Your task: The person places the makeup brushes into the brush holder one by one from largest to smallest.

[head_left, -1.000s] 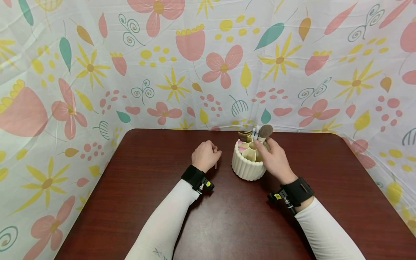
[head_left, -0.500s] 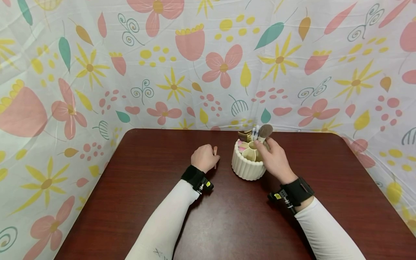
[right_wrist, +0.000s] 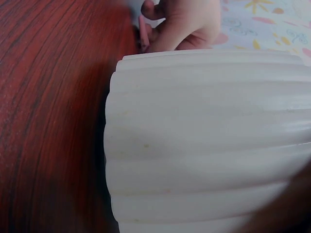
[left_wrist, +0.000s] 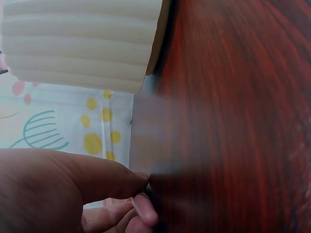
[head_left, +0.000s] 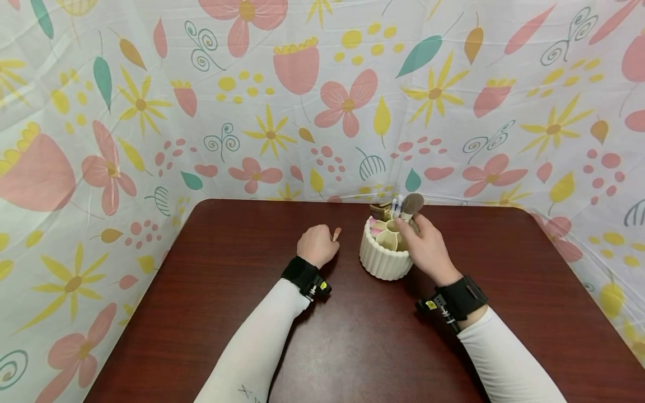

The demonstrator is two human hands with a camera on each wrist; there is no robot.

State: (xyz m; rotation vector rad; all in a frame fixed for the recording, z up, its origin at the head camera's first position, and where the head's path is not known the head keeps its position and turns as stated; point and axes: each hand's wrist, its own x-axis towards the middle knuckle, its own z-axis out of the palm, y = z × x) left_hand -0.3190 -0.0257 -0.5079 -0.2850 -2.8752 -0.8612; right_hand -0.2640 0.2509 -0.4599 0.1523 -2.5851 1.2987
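Observation:
My left hand [head_left: 317, 246] is low over the table, left of the holder, and pinches a slim pinkish-brown stick [head_left: 336, 234] between thumb and fingers. A pink part of the stick [right_wrist: 144, 33] shows by the left hand's fingers in the right wrist view; its exact kind cannot be told. The cream ribbed makeup holder [head_left: 385, 262] stands upright on the table. My right hand [head_left: 428, 246] grips its right side at the rim, thumb on top, with the other fingers mostly hidden. A fluffy makeup brush [head_left: 413, 203] stands in the holder beside that hand.
Blue-and-white slim items [head_left: 396, 207] and a gold-brown item [head_left: 379, 211] stick up at the holder's back. Something pink [head_left: 374, 226] lies in a left compartment. The dark red-brown table [head_left: 353, 347] meets a flower-printed cloth [head_left: 282, 151] at its back edge.
The stick in my left hand has turned, its upper end now leaning right above the fingers. The left hand has shifted very slightly toward me. My right hand and the holder have stayed put.

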